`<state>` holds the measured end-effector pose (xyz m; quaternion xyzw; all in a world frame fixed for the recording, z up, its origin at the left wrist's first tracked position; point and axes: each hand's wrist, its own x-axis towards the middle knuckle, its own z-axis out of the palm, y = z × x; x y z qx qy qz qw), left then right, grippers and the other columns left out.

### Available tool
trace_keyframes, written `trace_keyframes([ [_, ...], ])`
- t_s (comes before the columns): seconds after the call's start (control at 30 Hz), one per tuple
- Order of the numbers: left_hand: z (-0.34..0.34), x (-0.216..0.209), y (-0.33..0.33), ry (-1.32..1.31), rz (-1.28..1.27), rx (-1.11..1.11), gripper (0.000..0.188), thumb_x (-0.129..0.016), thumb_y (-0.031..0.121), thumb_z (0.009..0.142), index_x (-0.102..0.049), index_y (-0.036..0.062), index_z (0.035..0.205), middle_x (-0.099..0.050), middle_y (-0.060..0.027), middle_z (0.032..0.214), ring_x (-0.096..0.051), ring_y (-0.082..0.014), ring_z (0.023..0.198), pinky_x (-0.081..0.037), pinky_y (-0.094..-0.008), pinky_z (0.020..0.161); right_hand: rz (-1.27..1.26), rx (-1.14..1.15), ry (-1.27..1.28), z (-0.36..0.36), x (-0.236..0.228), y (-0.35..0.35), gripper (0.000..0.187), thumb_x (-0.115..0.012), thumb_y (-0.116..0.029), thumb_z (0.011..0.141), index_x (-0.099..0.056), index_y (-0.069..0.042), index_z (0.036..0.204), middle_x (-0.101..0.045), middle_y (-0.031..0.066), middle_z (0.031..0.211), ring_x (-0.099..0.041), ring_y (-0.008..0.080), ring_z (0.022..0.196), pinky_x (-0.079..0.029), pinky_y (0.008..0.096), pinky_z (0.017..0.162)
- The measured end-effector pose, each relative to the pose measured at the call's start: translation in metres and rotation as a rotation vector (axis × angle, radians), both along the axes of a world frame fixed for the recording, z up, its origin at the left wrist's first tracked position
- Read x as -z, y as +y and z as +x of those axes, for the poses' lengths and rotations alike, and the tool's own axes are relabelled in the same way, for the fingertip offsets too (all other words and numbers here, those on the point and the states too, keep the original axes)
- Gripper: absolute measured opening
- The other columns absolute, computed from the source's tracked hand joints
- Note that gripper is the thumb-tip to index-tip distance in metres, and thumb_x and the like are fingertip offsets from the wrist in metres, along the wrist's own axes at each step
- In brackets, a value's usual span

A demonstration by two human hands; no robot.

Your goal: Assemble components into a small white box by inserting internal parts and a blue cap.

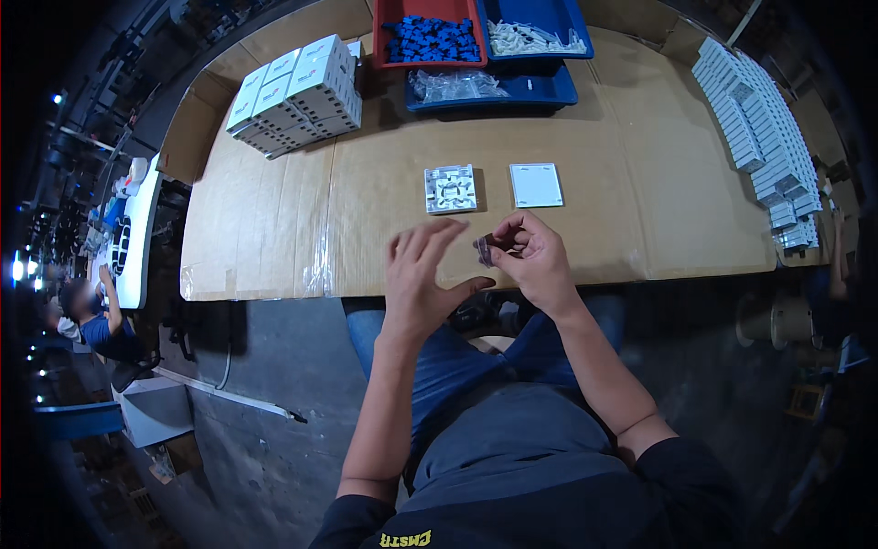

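My right hand (pixel 533 256) pinches a small see-through plastic piece (pixel 484 249) between thumb and fingers, just over the table's front edge. Facing it, my left hand (pixel 422 270) is open, thumb and fingers spread around bare air close to the piece. Beyond my hands lies an open square white plastic case (pixel 450 189), with moulded parts showing inside. To its right, apart from it, a flat square white cover (pixel 536 185) rests on the cardboard. What exactly the see-through piece is, I cannot make out.
The cardboard-covered table (pixel 384 238) holds stacked white boxes (pixel 297 91) at back left and rows of white cases (pixel 761 133) at right. Behind are a red bin (pixel 430 60) of blue parts, a blue bin (pixel 535 48) of white parts and a blue tray (pixel 544 90) with clear bags.
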<state>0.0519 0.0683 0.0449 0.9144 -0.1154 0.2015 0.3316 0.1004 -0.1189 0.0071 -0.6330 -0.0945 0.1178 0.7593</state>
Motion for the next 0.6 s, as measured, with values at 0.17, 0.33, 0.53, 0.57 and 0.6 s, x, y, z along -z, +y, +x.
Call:
trace_keyframes([
  [0.17,0.001,0.018,0.002,0.012,0.048,0.054,0.050,-0.088,0.018,0.070,-0.071,0.0133,0.117,-0.069,-0.0036,0.113,-0.064,-0.0236,0.111,-0.040,-0.0428,0.107,-0.033,-0.041,0.024,-0.002,-0.002,0.000,0.015,-0.072,0.006,0.092,-0.060,0.001,0.101,-0.069,0.0060,0.092,-0.068,0.0096,0.087,-0.057,0.0253,0.077],
  [0.33,-0.001,0.030,-0.001,0.008,-0.090,0.044,0.041,-0.087,0.018,0.076,-0.072,0.0096,0.114,-0.071,-0.0060,0.107,-0.067,-0.0269,0.104,-0.045,-0.0406,0.101,-0.323,-0.125,-0.089,0.000,-0.014,-0.006,0.008,-0.068,0.001,0.097,-0.065,0.001,0.105,-0.070,0.0048,0.098,-0.067,0.0111,0.093,-0.056,0.0269,0.081],
  [0.53,-0.010,0.034,-0.002,0.519,-0.817,0.121,0.033,-0.076,0.026,0.096,-0.070,0.0015,0.117,-0.073,-0.0059,0.102,-0.068,-0.0170,0.098,-0.050,-0.0297,0.090,-0.230,-0.230,-0.305,0.002,-0.023,-0.013,0.028,-0.060,-0.024,0.108,-0.071,0.002,0.109,-0.071,0.0108,0.116,-0.068,0.0151,0.103,-0.056,0.0308,0.082],
  [0.57,-0.010,0.037,-0.001,0.520,-0.817,0.121,0.033,-0.076,0.026,0.096,-0.070,0.0015,0.117,-0.073,-0.0059,0.102,-0.068,-0.0170,0.098,-0.050,-0.0297,0.090,-0.230,-0.229,-0.304,0.004,-0.018,-0.015,0.028,-0.060,-0.024,0.108,-0.071,0.002,0.109,-0.071,0.0108,0.116,-0.068,0.0151,0.103,-0.056,0.0308,0.082],
  [0.6,-0.010,0.040,0.000,0.650,-0.921,0.205,0.034,-0.073,0.029,0.099,-0.070,0.0005,0.118,-0.073,-0.0057,0.102,-0.068,-0.0147,0.098,-0.051,-0.0285,0.089,-0.175,-0.325,-0.282,0.006,-0.014,-0.017,0.033,-0.057,-0.028,0.109,-0.072,0.002,0.108,-0.070,0.0121,0.118,-0.068,0.0168,0.104,-0.056,0.0312,0.085],
])
